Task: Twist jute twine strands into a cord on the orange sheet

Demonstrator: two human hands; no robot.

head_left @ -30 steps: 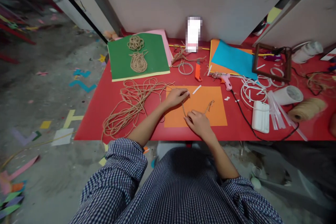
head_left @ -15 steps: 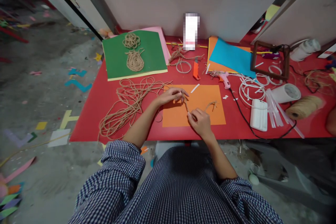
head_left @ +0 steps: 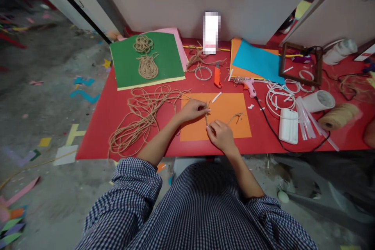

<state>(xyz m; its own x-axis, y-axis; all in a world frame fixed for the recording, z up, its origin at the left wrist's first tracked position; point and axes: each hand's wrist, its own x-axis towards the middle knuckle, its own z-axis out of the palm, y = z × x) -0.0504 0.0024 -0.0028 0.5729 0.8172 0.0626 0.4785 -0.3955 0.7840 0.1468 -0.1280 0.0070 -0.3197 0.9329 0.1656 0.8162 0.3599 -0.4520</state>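
Observation:
Over an orange sheet [head_left: 193, 134] on the red table, a short piece of brown twine [head_left: 206, 118] runs between my two hands. My left hand [head_left: 193, 110] pinches its upper end, with a bit of twine sticking up past the fingertips. Lower down, my right hand [head_left: 221, 134] grips the other end between thumb and fingers. A small frayed twine piece [head_left: 237, 116] lies on the sheet, right of my hands. Beyond the left hand rests a thin white strip [head_left: 216, 97]. A loose heap of twine [head_left: 143, 121] spreads left of the sheet, beside my left forearm.
Two twine coils [head_left: 148, 66] sit on a green sheet [head_left: 125, 78]. An orange cutter [head_left: 217, 77] and a pink glue gun [head_left: 250, 87] lie behind the orange sheet. To the right are a white power bank-like box [head_left: 288, 125], clear glue sticks [head_left: 305, 119] and a twine spool [head_left: 340, 117].
My left hand's fingers have closed together from a more spread pose and now pinch the twine's upper end. The right hand keeps its grip nearly in place. The view has shifted slightly.

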